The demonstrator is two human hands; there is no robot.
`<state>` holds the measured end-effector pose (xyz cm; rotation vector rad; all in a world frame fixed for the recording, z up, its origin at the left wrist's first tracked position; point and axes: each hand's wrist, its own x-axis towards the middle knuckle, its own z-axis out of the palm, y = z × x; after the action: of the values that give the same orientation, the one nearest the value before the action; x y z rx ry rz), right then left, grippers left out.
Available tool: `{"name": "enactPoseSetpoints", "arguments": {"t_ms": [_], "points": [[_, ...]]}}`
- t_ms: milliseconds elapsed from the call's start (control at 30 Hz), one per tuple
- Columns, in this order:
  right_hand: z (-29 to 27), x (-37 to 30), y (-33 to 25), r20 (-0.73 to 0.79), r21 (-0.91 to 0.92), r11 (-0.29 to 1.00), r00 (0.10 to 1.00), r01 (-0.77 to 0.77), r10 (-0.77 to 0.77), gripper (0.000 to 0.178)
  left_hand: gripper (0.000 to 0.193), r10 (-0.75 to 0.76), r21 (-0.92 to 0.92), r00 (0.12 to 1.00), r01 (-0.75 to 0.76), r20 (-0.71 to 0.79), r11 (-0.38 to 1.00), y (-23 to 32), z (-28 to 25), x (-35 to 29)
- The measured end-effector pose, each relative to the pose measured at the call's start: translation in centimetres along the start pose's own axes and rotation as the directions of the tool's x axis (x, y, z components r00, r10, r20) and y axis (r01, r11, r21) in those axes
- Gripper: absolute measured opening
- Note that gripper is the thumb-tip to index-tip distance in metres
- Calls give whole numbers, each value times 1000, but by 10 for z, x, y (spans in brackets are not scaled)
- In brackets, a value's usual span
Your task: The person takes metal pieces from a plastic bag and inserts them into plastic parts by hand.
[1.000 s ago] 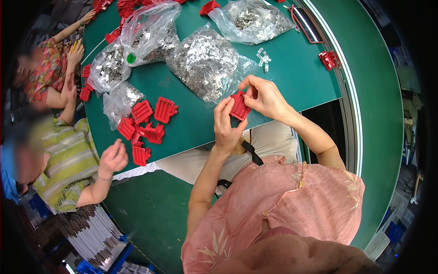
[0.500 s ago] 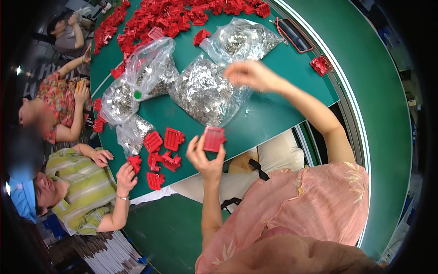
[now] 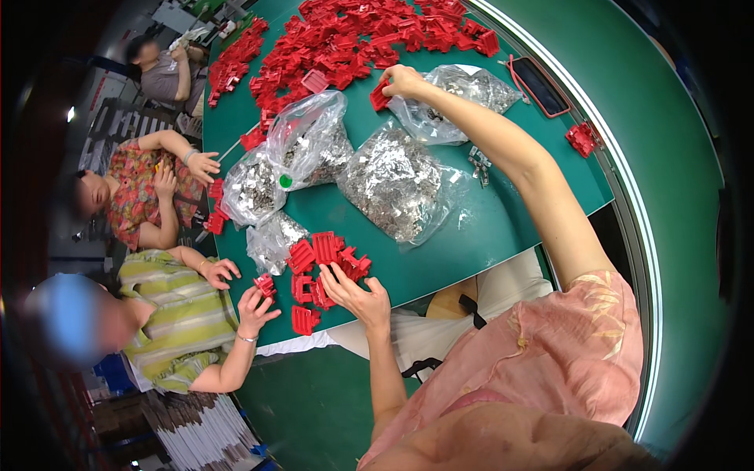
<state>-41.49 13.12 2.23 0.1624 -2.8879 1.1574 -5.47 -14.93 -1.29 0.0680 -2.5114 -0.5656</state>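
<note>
My right hand (image 3: 404,82) is stretched to the far side of the table, its fingers closed on a red plastic part (image 3: 379,96) beside a clear bag of small metal pieces (image 3: 463,88). Fingers extended and apart, my left hand (image 3: 363,300) rests at the right side of a group of slotted red plastic parts (image 3: 325,248). Its fingertips touch or nearly touch the nearest one. Between my hands lies a large clear bag (image 3: 393,182) filled with shiny metal pieces. A few loose metal pieces (image 3: 478,166) sit to its right.
A big heap of red parts (image 3: 345,43) covers the far end. More filled bags (image 3: 310,149) stand at left. A phone (image 3: 540,85) and a red part (image 3: 581,140) lie near the right edge. At left, a co-worker's hand (image 3: 255,312) is by another red part (image 3: 265,285).
My left hand has let go of a red part among the others near the left edge. My right hand has moved from above the large bag to the far side and grasped another.
</note>
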Motion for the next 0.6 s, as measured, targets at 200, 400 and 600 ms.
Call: {"name": "enactPoseSetpoints", "arguments": {"t_ms": [200, 400, 600], "points": [[-27, -73, -30, -177, 524, 815, 968, 247, -179, 39, 65, 49, -38, 998, -51, -40, 998, 3, -7, 3], [-39, -210, -58, -41, 653, 690, 924, 312, -379, 40, 73, 221, -238, 972, -233, -73, 943, 34, -10, 0], [-16, -325, -34, 443, 628, 763, 877, -156, -186, 38, 76, 382, -701, 904, -145, 194, 698, 80, 10, -8]]}}
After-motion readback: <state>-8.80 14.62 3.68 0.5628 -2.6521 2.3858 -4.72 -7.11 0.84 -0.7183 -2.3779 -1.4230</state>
